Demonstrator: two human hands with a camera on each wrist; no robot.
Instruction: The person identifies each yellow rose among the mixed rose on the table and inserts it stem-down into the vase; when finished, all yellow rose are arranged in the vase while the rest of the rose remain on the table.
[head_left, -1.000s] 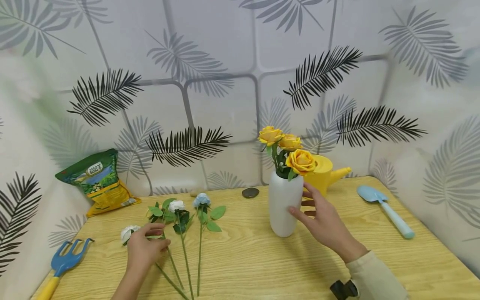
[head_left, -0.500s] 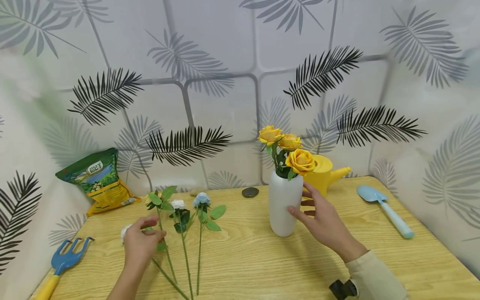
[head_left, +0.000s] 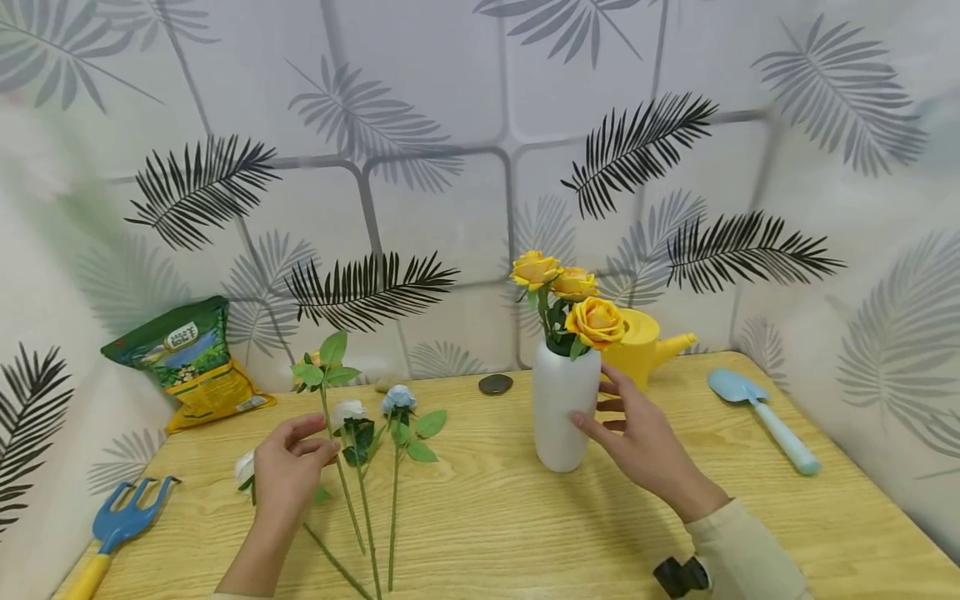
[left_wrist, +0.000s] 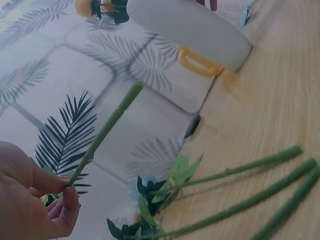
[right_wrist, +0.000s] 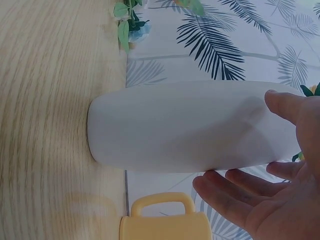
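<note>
In the head view my left hand [head_left: 288,471] pinches the thin green stem [head_left: 347,492] of an artificial flower between thumb and fingers. Its leaves [head_left: 333,348] stand above the hand, with the yellowish bloom mostly hidden behind them. The left wrist view shows the stem's lower end [left_wrist: 135,90] raised off the table. My right hand [head_left: 641,437] holds the side of an upright white vase [head_left: 566,408], thumb in front and fingers round the right side. Several yellow roses [head_left: 596,322] stand in the vase. Beside my left hand lie a white flower [head_left: 348,412] and a blue flower [head_left: 397,398].
Another white flower [head_left: 244,468] lies partly behind my left hand. A yellow watering can [head_left: 637,350] stands behind the vase. Around them are a light-blue trowel [head_left: 772,425], a blue hand fork [head_left: 127,517], a green-and-yellow bag [head_left: 191,358] and a dark stone [head_left: 496,384].
My left hand has lifted the leafy flower off the table, its leaves rising above the other blooms. My right hand stays at the vase.
</note>
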